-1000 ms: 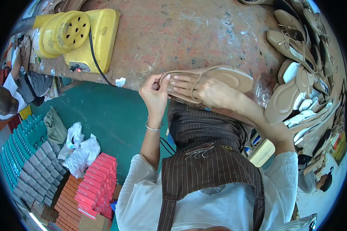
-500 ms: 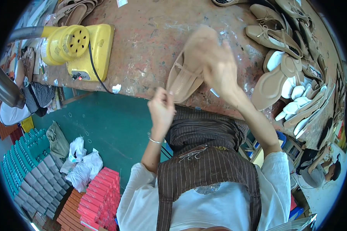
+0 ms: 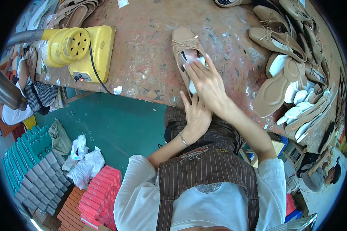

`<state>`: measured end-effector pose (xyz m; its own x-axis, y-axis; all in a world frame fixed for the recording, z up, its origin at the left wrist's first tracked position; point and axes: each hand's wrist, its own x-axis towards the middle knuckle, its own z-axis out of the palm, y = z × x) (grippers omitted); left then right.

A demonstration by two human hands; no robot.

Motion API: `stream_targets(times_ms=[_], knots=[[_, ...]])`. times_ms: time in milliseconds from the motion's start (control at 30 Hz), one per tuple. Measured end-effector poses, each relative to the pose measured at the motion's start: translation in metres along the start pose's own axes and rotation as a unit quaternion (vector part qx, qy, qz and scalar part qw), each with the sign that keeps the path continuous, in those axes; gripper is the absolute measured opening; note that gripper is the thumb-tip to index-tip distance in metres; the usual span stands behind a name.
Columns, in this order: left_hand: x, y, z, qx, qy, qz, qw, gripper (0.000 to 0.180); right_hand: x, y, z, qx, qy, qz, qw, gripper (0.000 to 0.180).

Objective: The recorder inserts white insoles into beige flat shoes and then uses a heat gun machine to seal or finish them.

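Right hand (image 3: 207,82) grip spread flat on the beige shoe (image 3: 184,48); left hand (image 3: 196,113) open just below, on the tabletop (image 3: 142,57) edge.

The person wears a white short-sleeved top, a brown pinstriped apron, and seemingly a thin bracelet (image 3: 184,139).

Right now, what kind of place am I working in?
Most likely a shoe-making workshop. Your right hand presses a white insole into a beige flat shoe on a worn workbench, loose insoles and more finished shoes are piled at the right, and a yellow machine sits at the left.
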<state>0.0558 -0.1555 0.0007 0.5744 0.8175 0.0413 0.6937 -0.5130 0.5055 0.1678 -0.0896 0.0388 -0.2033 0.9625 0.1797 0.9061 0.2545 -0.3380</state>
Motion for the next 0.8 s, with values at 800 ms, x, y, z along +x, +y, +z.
stream_targets(times_ms=[800], knots=[[0.01,-0.006,-0.004,0.016,0.064,0.04,0.997,0.043,0.013,0.024,-0.025,0.256,0.076,0.022,0.963,0.061]])
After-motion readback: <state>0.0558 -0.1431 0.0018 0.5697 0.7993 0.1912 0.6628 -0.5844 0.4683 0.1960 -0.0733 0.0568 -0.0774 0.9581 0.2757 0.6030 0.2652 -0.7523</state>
